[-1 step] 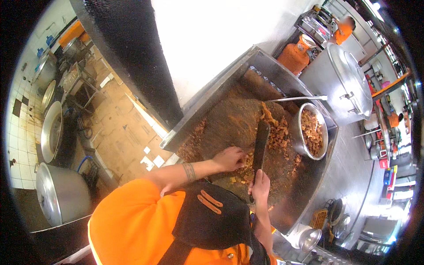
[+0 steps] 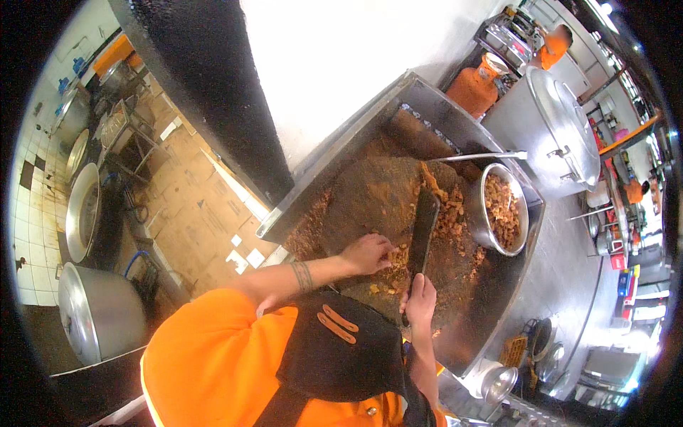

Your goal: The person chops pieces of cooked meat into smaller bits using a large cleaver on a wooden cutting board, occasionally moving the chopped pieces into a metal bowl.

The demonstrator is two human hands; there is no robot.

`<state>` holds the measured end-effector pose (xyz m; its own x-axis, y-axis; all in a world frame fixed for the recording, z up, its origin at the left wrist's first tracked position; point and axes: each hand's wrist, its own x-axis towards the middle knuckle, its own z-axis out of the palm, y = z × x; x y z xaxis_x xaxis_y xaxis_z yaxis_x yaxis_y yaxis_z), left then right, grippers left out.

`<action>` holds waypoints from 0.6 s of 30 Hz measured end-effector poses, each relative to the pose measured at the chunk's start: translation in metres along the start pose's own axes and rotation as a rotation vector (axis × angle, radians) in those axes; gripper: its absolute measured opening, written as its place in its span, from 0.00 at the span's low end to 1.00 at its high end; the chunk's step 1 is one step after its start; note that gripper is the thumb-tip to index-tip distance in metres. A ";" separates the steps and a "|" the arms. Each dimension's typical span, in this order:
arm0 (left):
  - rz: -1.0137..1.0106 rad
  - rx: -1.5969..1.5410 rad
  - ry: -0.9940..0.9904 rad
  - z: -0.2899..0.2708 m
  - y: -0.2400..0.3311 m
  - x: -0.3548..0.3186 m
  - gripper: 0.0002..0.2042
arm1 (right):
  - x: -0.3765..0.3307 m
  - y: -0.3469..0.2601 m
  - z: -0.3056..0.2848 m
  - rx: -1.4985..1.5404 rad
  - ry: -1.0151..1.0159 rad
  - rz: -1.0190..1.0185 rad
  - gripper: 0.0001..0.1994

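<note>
Left hand (image 2: 368, 254): fingers curled, can't tell if pinching food (image 2: 400, 257), which lies just left of cleaver (image 2: 425, 229). Right hand (image 2: 419, 299): clenched on cleaver. I'd tuck left fingertips, chop straight down. Pot (image 2: 478, 217): right of grip.

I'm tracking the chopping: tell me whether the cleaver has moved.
Yes, slightly: the cleaver has its blade end further right, toward the metal bowl.

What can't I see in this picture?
Head view: much of the handle of the cleaver, covered by the right hand.
Head view: inside the big pot, hidden by its lid.
Head view: the bottom of the metal bowl, under chopped food.
</note>
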<state>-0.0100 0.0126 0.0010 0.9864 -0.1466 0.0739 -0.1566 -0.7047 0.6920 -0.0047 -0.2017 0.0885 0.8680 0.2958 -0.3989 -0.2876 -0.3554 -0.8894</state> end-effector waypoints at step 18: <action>0.057 0.062 0.017 0.006 -0.009 -0.004 0.13 | 0.024 0.009 0.009 -0.175 -0.062 0.121 0.23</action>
<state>-0.0131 0.0155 -0.0093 0.9764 -0.1766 0.1245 -0.2151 -0.7374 0.6403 0.0100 -0.1899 0.0687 0.8032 0.2940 -0.5181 -0.3086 -0.5385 -0.7841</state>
